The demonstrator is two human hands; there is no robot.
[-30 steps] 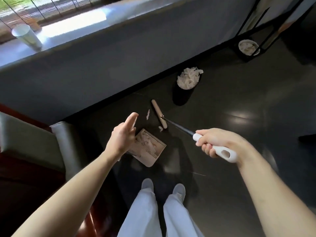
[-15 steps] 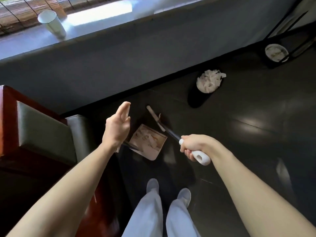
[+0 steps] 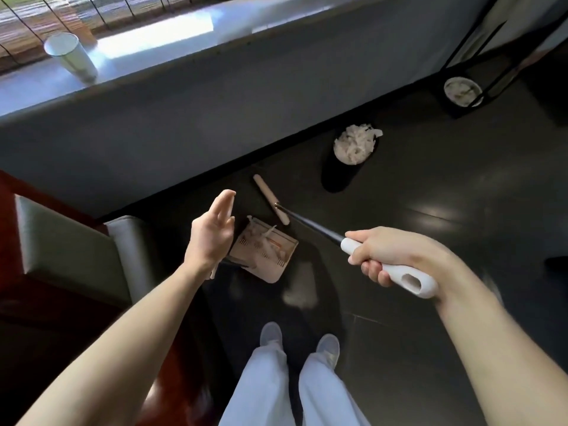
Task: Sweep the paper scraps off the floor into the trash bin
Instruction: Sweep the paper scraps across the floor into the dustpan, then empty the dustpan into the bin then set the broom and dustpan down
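Note:
My right hand (image 3: 384, 259) grips the white handle of a broom (image 3: 310, 224). Its beige head (image 3: 270, 199) rests on the dark floor just beyond a beige dustpan (image 3: 276, 276). White paper scraps (image 3: 261, 241) lie in the dustpan. My left hand (image 3: 212, 232) hovers open above the dustpan's dark handle (image 3: 235, 262), fingers straight, holding nothing. A black trash bin (image 3: 338, 179) heaped with white paper (image 3: 355, 146) stands by the wall, beyond the broom head.
A green-cushioned seat (image 3: 67, 241) with red wood sits close on the left. The grey wall carries a window ledge with a white cup (image 3: 72, 56). A second bin (image 3: 462, 92) stands far right under a black frame. My feet (image 3: 299, 342) are just behind the dustpan.
Two small scraps that lay on the floor by the broom head no longer show there. The broom head sits nearer the dustpan. My left hand stays open.

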